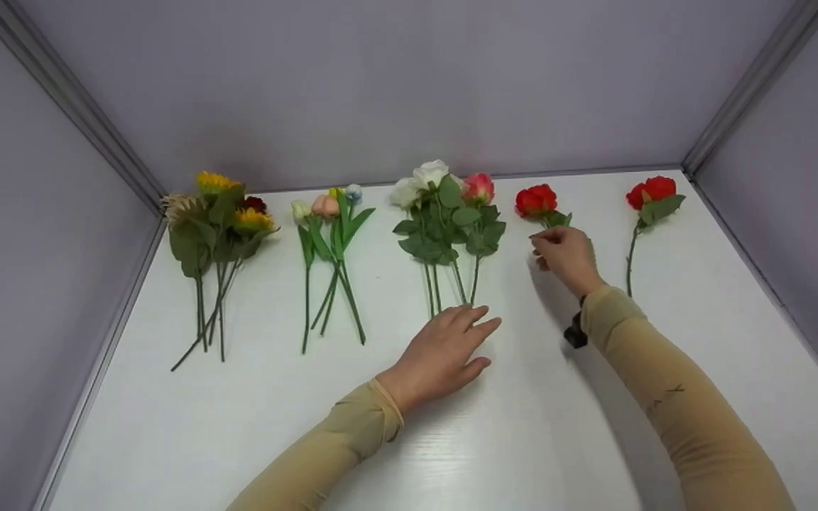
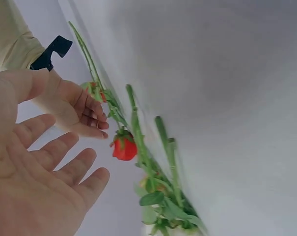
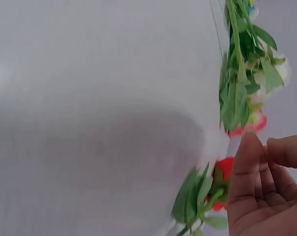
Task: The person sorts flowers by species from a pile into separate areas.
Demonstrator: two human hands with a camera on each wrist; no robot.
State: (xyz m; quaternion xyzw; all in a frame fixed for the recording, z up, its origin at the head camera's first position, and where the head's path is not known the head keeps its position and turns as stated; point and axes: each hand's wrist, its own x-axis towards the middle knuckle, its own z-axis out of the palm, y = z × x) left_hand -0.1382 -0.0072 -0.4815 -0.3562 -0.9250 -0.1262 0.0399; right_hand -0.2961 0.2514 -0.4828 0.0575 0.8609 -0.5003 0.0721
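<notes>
My right hand (image 1: pixel 565 257) is over the table just below a red flower (image 1: pixel 537 201) with green leaves, covering part of it in the head view. Its fingers are loosely bent, thumb and index tips close together, with nothing visible between them. The flower's stem (image 3: pixel 184 230) passes beside that hand in the right wrist view. My left hand (image 1: pixel 441 353), fingers spread, is near the lower stem ends of a group of white roses (image 1: pixel 429 177) and one pink rose (image 1: pixel 480 187). Its palm (image 2: pixel 20 182) holds nothing in the left wrist view.
Another red flower (image 1: pixel 652 191) lies at the far right of the white table (image 1: pixel 253 426). Several tulips (image 1: pixel 326 206) lie left of the roses, then a bunch with sunflowers (image 1: pixel 216 182). Grey walls (image 1: pixel 409 85) enclose the back and sides.
</notes>
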